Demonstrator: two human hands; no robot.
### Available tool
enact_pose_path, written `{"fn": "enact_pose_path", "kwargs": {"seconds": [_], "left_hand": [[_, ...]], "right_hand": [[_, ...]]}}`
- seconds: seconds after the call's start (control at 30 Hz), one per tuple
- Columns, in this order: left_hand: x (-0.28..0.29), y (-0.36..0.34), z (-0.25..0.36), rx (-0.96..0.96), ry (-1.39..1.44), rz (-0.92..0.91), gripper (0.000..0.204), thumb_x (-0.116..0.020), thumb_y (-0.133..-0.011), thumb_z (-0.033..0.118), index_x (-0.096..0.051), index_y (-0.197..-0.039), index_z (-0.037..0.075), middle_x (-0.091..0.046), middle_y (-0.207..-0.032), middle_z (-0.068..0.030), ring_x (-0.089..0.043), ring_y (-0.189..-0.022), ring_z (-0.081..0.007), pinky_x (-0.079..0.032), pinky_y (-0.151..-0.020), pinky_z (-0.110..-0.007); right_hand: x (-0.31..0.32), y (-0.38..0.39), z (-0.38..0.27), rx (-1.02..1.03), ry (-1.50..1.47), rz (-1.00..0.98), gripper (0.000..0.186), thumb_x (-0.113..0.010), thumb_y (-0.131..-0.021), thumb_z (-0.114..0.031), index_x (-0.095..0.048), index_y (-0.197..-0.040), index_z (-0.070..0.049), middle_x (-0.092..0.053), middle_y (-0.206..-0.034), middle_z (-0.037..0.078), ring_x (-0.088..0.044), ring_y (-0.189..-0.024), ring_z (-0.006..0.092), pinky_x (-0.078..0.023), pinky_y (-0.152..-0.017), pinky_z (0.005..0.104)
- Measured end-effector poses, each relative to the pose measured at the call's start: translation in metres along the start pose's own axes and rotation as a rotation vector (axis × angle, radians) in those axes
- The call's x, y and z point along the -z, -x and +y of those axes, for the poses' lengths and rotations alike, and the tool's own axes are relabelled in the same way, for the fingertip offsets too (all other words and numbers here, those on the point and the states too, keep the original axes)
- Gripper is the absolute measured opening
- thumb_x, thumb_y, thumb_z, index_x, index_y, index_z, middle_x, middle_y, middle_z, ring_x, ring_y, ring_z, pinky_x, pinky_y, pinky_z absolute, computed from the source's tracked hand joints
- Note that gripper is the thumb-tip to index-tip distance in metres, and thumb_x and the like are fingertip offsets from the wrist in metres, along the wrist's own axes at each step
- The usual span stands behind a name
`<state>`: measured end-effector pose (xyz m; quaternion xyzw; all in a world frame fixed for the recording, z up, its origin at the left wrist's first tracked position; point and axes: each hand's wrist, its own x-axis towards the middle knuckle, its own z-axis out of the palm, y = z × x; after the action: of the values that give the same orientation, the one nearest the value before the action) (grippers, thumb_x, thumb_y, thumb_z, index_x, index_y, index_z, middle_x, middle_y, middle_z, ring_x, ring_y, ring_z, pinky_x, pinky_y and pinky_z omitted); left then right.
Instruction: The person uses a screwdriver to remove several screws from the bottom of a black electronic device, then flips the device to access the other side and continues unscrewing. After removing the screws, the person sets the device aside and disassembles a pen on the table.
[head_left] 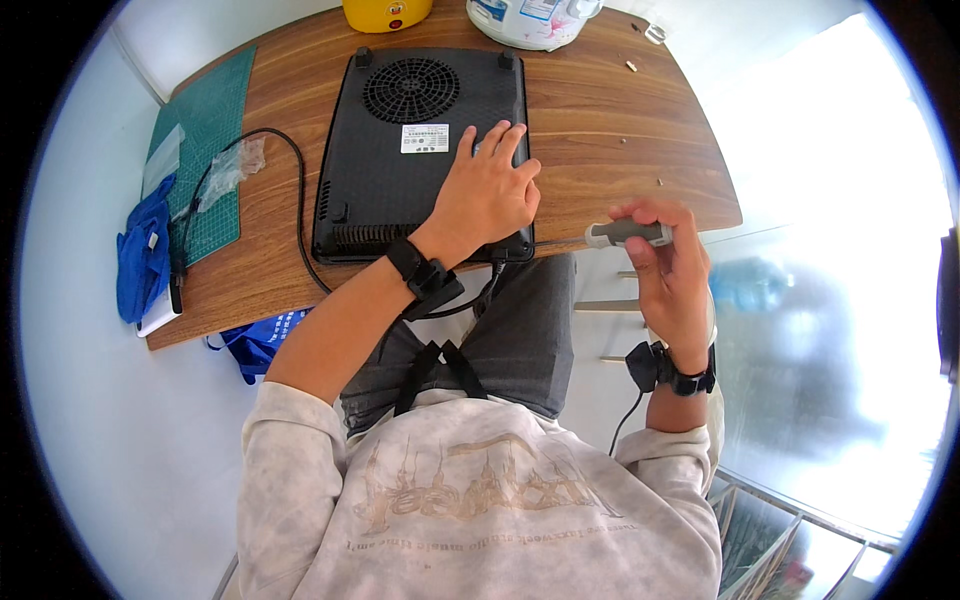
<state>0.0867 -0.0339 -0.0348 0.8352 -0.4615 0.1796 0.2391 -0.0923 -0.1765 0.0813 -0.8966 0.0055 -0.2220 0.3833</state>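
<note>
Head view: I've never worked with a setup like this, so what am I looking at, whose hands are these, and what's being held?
There is no robot here. This single picture comes from a wide fisheye camera on a person's head, looking down, so straight edges bend near the rim.

Both hands are the wearer's own. The left hand rests with fingers spread on a flat black appliance, which lies with its round vent and feet facing up. The right hand holds a screwdriver, its shaft pointing at the appliance's near right corner; whether the tip touches is hard to tell.

The wooden table also carries a green mat and black cable on the left, plus yellow and white appliances at the far edge.
</note>
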Motion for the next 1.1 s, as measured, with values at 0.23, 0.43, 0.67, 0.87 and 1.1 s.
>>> {"fn": "enact_pose_path", "kwargs": {"seconds": [0.23, 0.43, 0.67, 0.87, 1.1], "left_hand": [[0.000, 0.000, 0.000, 0.000, 0.001, 0.001, 0.021, -0.060, -0.092, 0.018, -0.071, -0.106, 0.008, -0.053, -0.144, -0.0214, -0.045, -0.140, -0.0360, -0.035, -0.114, -0.061], [0.000, 0.000, 0.000, -0.006, -0.005, 0.009, 0.023, -0.059, -0.092, 0.019, -0.072, -0.107, 0.008, -0.053, -0.144, -0.0215, -0.045, -0.140, -0.0359, -0.035, -0.114, -0.061], [0.000, 0.000, 0.001, -0.003, -0.005, 0.006, 0.023, -0.060, -0.091, 0.019, -0.072, -0.107, 0.008, -0.053, -0.144, -0.0213, -0.046, -0.140, -0.0357, -0.035, -0.114, -0.061], [-0.002, 0.001, 0.001, -0.011, 0.010, 0.029, 0.025, -0.059, -0.091, 0.020, -0.073, -0.109, 0.008, -0.053, -0.144, -0.0208, -0.046, -0.140, -0.0353, -0.035, -0.113, -0.061], [-0.002, 0.001, 0.000, -0.012, 0.002, 0.028, 0.024, -0.060, -0.091, 0.019, -0.073, -0.108, 0.008, -0.053, -0.143, -0.0209, -0.047, -0.139, -0.0353, -0.035, -0.113, -0.061]], "right_hand": [[-0.001, -0.009, 0.006, 0.038, 0.006, -0.018, 0.020, -0.063, -0.097, 0.000, -0.055, -0.115, -0.003, -0.063, -0.115, 0.013, -0.069, -0.102, 0.0268, -0.056, -0.080, 0.0345], [-0.001, -0.014, 0.000, 0.083, -0.035, -0.090, 0.022, -0.062, -0.094, 0.007, -0.053, -0.111, -0.003, -0.061, -0.116, 0.015, -0.066, -0.105, 0.0303, -0.055, -0.081, 0.0346], [-0.001, -0.033, -0.011, 0.200, -0.003, -0.220, 0.027, -0.058, -0.086, 0.014, -0.050, -0.105, -0.003, -0.060, -0.114, 0.015, -0.062, -0.104, 0.0329, -0.052, -0.090, 0.0384], [-0.004, -0.036, 0.002, 0.105, -0.047, -0.188, 0.025, -0.056, -0.084, 0.013, -0.049, -0.101, -0.003, -0.061, -0.106, 0.015, -0.064, -0.098, 0.0314, -0.052, -0.086, 0.0360], [0.009, -0.032, 0.002, 0.150, -0.140, -0.082, 0.023, -0.054, -0.084, 0.012, -0.050, -0.099, -0.005, -0.064, -0.101, 0.010, -0.064, -0.094, 0.0207, -0.050, -0.079, 0.0298]]}}
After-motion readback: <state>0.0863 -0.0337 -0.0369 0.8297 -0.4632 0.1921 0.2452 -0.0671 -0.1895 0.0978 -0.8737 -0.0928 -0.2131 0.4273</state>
